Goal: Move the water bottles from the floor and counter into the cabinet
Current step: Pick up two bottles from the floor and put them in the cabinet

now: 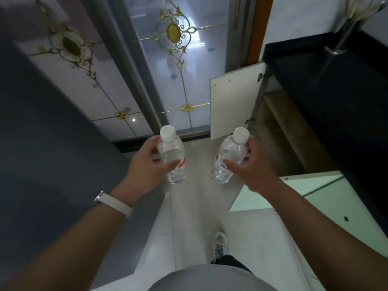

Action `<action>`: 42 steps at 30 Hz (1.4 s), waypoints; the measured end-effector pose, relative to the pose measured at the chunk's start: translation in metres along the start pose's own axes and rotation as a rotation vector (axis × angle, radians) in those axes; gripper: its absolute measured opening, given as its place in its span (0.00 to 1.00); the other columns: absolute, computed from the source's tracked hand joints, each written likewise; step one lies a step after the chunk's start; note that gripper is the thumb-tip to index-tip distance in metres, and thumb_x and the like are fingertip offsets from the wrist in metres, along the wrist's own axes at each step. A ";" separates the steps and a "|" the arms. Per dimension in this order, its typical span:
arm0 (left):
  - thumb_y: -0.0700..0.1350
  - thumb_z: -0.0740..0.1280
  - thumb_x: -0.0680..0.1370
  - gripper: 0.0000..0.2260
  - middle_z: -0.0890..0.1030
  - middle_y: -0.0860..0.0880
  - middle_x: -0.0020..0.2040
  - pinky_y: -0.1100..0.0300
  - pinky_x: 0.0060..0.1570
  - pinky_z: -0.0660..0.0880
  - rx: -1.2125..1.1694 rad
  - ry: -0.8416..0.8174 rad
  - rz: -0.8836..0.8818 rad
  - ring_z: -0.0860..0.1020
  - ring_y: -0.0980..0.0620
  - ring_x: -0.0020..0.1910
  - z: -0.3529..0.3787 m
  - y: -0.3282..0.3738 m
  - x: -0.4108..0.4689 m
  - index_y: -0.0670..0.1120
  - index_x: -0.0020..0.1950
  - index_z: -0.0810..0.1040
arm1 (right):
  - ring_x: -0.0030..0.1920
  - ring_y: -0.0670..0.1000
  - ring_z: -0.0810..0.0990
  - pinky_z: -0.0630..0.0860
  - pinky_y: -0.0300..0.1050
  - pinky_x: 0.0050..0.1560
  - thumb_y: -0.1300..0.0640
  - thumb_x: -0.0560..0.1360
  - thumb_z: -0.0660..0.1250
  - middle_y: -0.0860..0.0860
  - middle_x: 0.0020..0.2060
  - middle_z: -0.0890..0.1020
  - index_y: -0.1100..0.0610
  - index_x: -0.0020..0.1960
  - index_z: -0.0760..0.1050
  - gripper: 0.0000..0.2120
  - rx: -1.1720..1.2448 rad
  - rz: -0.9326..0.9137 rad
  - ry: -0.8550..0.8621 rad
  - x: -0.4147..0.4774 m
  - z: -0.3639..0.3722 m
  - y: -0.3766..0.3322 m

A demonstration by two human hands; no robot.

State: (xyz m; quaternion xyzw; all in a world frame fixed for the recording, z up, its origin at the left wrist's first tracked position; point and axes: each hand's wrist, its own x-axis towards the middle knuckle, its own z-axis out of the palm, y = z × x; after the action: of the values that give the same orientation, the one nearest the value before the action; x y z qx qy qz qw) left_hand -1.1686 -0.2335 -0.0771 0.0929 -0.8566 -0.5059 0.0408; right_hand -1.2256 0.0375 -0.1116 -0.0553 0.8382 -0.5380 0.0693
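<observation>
While carried above the pale floor tiles (189, 206), two clear water bottles, one per hand, neither yet inside the cabinet (279, 127). Left bottle (175, 173): white cap on, red-and-white label, clear water within, level hard to read. Right bottle (228, 150): same cap, same label, same clear contents, base leaning slightly toward the other bottle. Left hand (144, 162) wrapped round its bottle's middle, thumb across the front, fingers curled behind; pale watch strap (117, 204) on that wrist. Right hand (255, 164) gripping the other bottle from the side, thumb over the label, fingers hooked round the far side. Both forearms stretched forward, bottles near each other but apart. Ahead to the right, cabinet beneath a black counter (336, 91), white door (235, 101) swung open, brownish shelf boards inside; pale green panel (310, 192) nearer. One grey shoe (219, 242) on the floor.
</observation>
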 end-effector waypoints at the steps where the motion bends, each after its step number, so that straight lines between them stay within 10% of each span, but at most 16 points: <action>1: 0.44 0.79 0.70 0.28 0.79 0.56 0.58 0.66 0.51 0.77 0.008 -0.014 0.008 0.80 0.58 0.56 0.006 0.005 0.014 0.58 0.64 0.71 | 0.53 0.48 0.79 0.79 0.55 0.56 0.39 0.61 0.75 0.39 0.55 0.75 0.32 0.58 0.62 0.31 -0.001 0.007 0.005 0.010 -0.006 0.001; 7: 0.44 0.79 0.70 0.31 0.79 0.52 0.59 0.75 0.46 0.75 0.061 -0.131 0.069 0.79 0.61 0.53 0.040 0.023 0.080 0.49 0.69 0.71 | 0.53 0.43 0.77 0.77 0.45 0.55 0.52 0.66 0.78 0.42 0.54 0.76 0.42 0.61 0.66 0.30 0.012 0.044 0.115 0.049 -0.033 0.002; 11: 0.44 0.80 0.69 0.32 0.80 0.48 0.58 0.60 0.51 0.80 0.044 -0.208 0.092 0.81 0.54 0.53 0.055 0.022 0.127 0.47 0.70 0.71 | 0.52 0.41 0.77 0.74 0.34 0.48 0.52 0.67 0.78 0.42 0.55 0.75 0.43 0.62 0.65 0.30 -0.017 0.104 0.181 0.071 -0.041 0.006; 19: 0.44 0.82 0.65 0.28 0.83 0.52 0.53 0.52 0.53 0.81 -0.049 -0.361 0.079 0.83 0.55 0.51 0.074 0.001 0.243 0.54 0.62 0.76 | 0.55 0.44 0.77 0.77 0.41 0.55 0.51 0.66 0.79 0.43 0.55 0.76 0.43 0.62 0.67 0.30 -0.072 0.226 0.344 0.128 -0.029 0.006; 24: 0.39 0.80 0.69 0.26 0.83 0.53 0.50 0.76 0.40 0.72 -0.054 -0.481 0.126 0.80 0.70 0.44 0.074 0.000 0.330 0.46 0.64 0.76 | 0.51 0.44 0.78 0.76 0.40 0.50 0.52 0.66 0.78 0.46 0.53 0.76 0.46 0.60 0.67 0.28 -0.064 0.313 0.533 0.176 -0.015 -0.016; 30: 0.46 0.81 0.67 0.27 0.83 0.55 0.52 0.58 0.49 0.79 -0.071 -0.618 0.157 0.82 0.57 0.51 0.091 0.002 0.411 0.56 0.63 0.75 | 0.51 0.40 0.76 0.70 0.32 0.45 0.50 0.66 0.78 0.40 0.52 0.74 0.43 0.60 0.64 0.30 -0.097 0.405 0.668 0.211 -0.002 -0.041; 42: 0.49 0.79 0.69 0.28 0.80 0.58 0.56 0.55 0.54 0.78 0.045 -0.803 0.302 0.79 0.56 0.55 0.166 0.031 0.471 0.57 0.65 0.72 | 0.51 0.41 0.77 0.72 0.33 0.44 0.47 0.66 0.78 0.43 0.55 0.75 0.40 0.60 0.64 0.29 -0.041 0.583 0.840 0.241 -0.012 0.001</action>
State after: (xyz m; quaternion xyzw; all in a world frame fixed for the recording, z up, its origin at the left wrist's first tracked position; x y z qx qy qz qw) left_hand -1.6608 -0.1709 -0.1412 -0.2368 -0.8194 -0.4714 -0.2243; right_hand -1.4652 0.0080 -0.1211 0.4003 0.7848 -0.4556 -0.1276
